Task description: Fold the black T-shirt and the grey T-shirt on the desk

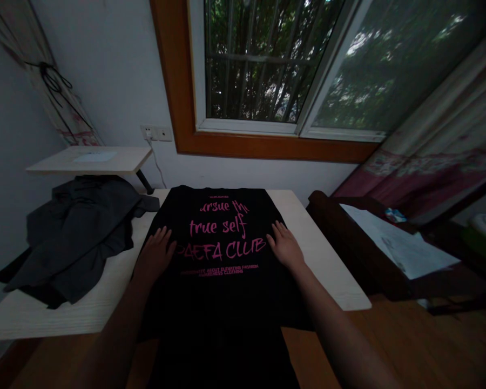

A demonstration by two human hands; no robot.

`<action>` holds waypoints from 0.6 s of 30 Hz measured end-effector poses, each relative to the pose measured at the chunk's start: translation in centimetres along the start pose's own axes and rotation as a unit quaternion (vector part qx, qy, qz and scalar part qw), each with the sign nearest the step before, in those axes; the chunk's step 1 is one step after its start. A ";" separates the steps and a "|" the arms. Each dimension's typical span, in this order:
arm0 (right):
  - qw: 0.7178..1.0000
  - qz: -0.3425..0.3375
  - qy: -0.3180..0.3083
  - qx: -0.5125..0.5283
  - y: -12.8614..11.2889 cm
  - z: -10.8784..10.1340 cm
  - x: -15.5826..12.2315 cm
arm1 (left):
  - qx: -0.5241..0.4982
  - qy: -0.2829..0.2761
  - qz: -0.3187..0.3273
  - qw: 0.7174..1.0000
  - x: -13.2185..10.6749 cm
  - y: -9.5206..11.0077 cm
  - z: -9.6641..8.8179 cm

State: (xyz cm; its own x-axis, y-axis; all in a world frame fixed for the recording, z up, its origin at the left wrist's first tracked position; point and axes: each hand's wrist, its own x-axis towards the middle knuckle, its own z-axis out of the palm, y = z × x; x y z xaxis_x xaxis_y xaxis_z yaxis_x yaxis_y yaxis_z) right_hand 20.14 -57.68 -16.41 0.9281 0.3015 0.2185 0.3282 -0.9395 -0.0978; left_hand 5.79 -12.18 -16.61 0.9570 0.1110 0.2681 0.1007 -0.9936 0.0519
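A black T-shirt (222, 292) with pink lettering lies spread flat on the pale wooden table (328, 254), its lower part reaching the near edge. My left hand (156, 254) rests on the shirt's left side, fingers stretched out and lying flat. On the opposite side, my right hand (285, 246) lies flat near the end of the large pink words, fingers extended. Both palms face down and neither hand grips the cloth. Where the shirt meets the dark clothing at the bottom of the view, I cannot tell the two apart.
A heap of dark grey clothing (85, 232) lies on the table's left, partly under a small raised shelf (89, 159). A plugged-in cable (157, 162) runs down the wall. To the right stands a dark brown seat (340, 243) with white paper (392, 243) on it.
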 end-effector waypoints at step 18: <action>1.000 0.001 0.007 -0.009 0.1 0.1 0.0 | -0.017 0.010 -0.006 1.000 0.3 -0.2 0.2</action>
State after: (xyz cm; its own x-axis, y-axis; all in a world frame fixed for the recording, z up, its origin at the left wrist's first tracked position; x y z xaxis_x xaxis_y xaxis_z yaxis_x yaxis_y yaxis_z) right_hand 20.17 -57.74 -16.55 0.9264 0.2973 0.2310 0.3229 -0.9429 -0.0813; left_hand 6.14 -11.97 -16.71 0.9501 0.1245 0.2859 0.1032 -0.9907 0.0886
